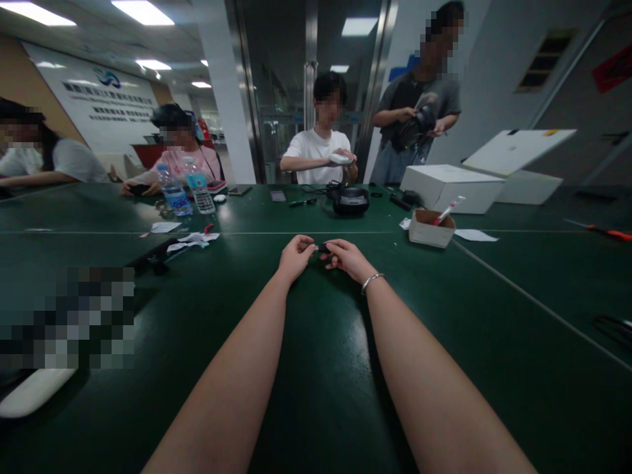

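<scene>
My left hand (296,258) and my right hand (351,259) meet over the middle of the green table, both with fingers in a pinch. Between them is a small black piece (323,248) with a pale, metallic-looking end. My right fingers hold its dark part, while my left thumb and fingertip close on the light end. It is too small to tell its exact kind. A silver bracelet (372,282) circles my right wrist.
Beyond my hands lies a black headset-like device (350,200) with a cable. A small open box (431,230) holding a pen stands right, before a white box (451,187). Bottles (199,187) and paper scraps (195,242) are left. Several people sit or stand around the table (316,368).
</scene>
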Available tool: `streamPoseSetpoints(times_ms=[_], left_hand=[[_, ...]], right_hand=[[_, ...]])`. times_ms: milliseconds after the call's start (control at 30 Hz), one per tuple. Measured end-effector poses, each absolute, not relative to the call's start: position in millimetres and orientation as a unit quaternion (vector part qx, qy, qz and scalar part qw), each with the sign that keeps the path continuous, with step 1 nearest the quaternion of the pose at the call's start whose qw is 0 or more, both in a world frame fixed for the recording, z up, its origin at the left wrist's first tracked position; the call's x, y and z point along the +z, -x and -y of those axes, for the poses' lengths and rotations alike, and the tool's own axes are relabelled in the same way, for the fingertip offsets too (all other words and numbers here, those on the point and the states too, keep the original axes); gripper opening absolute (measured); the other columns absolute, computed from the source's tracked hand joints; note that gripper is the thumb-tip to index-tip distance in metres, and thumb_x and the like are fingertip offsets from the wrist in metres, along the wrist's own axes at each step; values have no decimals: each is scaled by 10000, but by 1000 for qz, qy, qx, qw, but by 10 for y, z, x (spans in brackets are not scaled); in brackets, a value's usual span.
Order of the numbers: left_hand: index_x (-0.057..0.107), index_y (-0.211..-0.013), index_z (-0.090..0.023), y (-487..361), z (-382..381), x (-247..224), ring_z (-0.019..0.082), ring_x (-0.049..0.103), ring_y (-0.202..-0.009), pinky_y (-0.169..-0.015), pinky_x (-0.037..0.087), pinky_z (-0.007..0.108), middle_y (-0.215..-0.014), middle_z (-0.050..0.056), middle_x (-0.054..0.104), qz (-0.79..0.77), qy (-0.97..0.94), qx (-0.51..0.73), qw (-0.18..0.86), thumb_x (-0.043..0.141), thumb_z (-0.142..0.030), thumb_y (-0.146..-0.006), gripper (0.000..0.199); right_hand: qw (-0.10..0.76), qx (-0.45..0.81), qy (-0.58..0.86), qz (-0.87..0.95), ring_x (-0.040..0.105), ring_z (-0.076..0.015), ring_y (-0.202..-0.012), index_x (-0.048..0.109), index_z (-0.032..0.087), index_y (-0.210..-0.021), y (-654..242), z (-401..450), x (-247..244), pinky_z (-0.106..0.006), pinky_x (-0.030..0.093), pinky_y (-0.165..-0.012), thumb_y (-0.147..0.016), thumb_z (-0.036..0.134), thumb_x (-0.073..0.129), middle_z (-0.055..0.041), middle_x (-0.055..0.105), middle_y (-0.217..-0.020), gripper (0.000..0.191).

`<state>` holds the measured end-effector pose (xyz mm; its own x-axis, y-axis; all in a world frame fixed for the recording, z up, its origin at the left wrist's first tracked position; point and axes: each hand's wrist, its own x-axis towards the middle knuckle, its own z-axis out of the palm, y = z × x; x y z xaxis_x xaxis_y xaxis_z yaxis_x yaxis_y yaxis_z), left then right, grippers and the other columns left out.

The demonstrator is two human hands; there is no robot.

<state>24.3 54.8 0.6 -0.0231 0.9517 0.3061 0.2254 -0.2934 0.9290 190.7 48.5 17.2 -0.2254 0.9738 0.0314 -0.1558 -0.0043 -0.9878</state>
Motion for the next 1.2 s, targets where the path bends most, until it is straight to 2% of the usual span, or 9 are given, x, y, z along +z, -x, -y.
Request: streamPoseSetpoints(times_ms=[133,300,467,633,833,1033,1200], left_hand=[[610,-891,-186,-243,-525,37,129,585,-650,-514,401,203,-718,17,620,-474,-609,519,368,565,-358,-839,185],[642,-903,-171,-235,-536,47,137,587,-670,-551,421,224,-738,27,646,-470,-614,508,380,663,-292,-752,194],[645,-901,-163,-238,-561,10,153,602,-740,-583,451,237,-813,51,653,-485,-605,520,358,630,-282,-786,167],[614,-933,-183,-237,-555,6,126,578,-657,-559,429,220,-724,10,611,-463,-616,523,364,577,-309,-833,165],[645,-943,-183,-216,-572,-3,122,551,-649,-593,432,234,-712,-2,604,-472,-636,505,342,673,-228,-743,207],[641,-926,-166,-238,-542,17,145,588,-751,-588,460,237,-894,54,642,-461,-619,522,362,682,-231,-746,196],[625,-950,-177,-238,-524,33,125,583,-662,-567,441,223,-720,14,612,-450,-618,523,378,602,-301,-825,177]], right_hand=[[482,586,400,514,482,-42,-387,578,150,-952,-1909,-484,172,-234,591,-549,-913,199,594,-17,689,-648,65],[486,588,403,506,481,-47,-384,577,142,-932,-1906,-488,179,-240,590,-545,-914,201,597,-24,684,-633,64],[482,590,400,509,476,-44,-377,568,146,-933,-1898,-485,184,-234,585,-538,-916,190,591,-18,682,-624,53],[484,588,401,509,478,-45,-376,563,138,-937,-1897,-492,181,-233,583,-533,-935,154,544,-22,683,-618,25],[491,589,406,497,482,-44,-371,566,144,-912,-1905,-498,173,-241,591,-541,-920,199,591,-25,686,-626,61],[491,586,404,502,478,-43,-371,566,146,-911,-1905,-508,160,-239,590,-537,-906,201,614,-24,684,-619,73],[489,587,405,502,486,-47,-372,567,145,-919,-1909,-527,143,-240,588,-534,-912,207,603,-24,683,-617,72]])
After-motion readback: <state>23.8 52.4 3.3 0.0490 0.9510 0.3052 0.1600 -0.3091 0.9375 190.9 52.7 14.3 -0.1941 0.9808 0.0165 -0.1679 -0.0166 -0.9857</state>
